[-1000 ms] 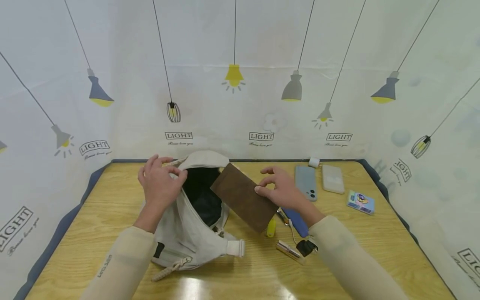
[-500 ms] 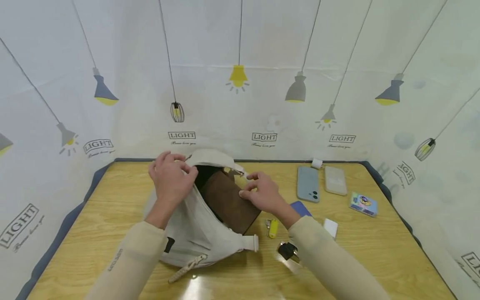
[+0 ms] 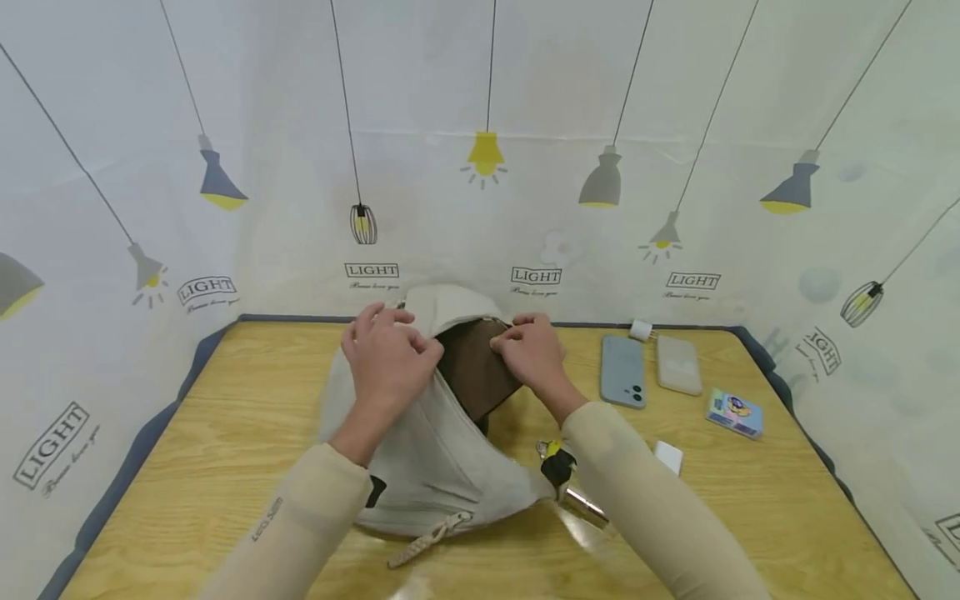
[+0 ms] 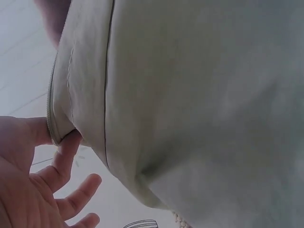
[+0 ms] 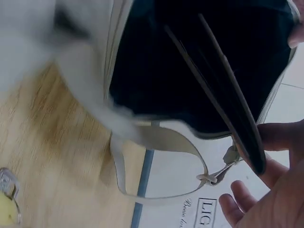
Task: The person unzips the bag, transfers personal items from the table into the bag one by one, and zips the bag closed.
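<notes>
Left hand (image 3: 392, 357): thumb and finger closed together on the zip edge of the pale bag (image 3: 427, 442). Right hand (image 3: 532, 354): fingers pinch the brown folder (image 3: 480, 371), which is partway into the bag's mouth; its far end is lost in the dark lining. Can't make out other contents. Right sleeve (image 3: 652, 492) cuts off the white item (image 3: 668, 457) and the metallic tube (image 3: 585, 506) on the table (image 3: 750, 508). Black item (image 3: 557, 468) partly covers the yellow tag (image 3: 552, 448). Left wrist view: mostly bag fabric.
</notes>
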A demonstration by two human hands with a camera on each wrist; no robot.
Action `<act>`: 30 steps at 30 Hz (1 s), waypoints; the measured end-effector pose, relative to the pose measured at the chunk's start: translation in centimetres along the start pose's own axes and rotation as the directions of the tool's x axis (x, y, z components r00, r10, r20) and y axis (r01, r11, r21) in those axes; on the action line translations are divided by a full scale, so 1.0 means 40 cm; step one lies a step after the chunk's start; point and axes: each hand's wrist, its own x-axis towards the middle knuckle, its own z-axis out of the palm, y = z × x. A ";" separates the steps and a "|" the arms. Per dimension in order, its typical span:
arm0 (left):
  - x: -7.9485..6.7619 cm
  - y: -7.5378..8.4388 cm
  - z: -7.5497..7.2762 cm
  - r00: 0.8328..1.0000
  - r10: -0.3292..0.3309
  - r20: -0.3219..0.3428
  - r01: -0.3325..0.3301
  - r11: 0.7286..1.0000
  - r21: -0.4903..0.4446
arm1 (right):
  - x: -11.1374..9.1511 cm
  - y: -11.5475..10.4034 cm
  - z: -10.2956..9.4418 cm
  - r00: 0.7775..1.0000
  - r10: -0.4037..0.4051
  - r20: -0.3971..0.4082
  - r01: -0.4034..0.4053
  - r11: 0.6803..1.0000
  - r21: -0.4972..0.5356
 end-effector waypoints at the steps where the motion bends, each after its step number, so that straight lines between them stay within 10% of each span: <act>1: 0.003 0.003 0.003 1.000 -0.008 -0.002 0.008 1.000 -0.008 | 0.005 -0.001 0.002 1.000 0.010 0.013 -0.010 1.000 0.005; 11: 0.034 -0.042 0.042 0.995 -0.091 -0.035 0.092 0.995 0.036 | 0.009 0.010 0.042 0.978 0.065 0.199 -0.110 0.968 0.224; 20: 0.041 -0.062 0.049 0.996 -0.093 -0.017 0.093 0.995 0.037 | -0.024 -0.006 0.085 0.966 0.000 0.258 -0.051 0.980 0.190; 27: 0.036 -0.057 0.053 0.996 -0.082 -0.019 0.082 0.997 0.008 | -0.026 -0.008 0.103 0.961 0.132 0.243 -0.215 0.910 0.356; 30: 0.034 -0.055 0.047 0.997 -0.078 -0.025 0.079 0.997 0.006 | -0.027 -0.007 0.111 0.970 0.100 0.221 -0.154 0.957 0.245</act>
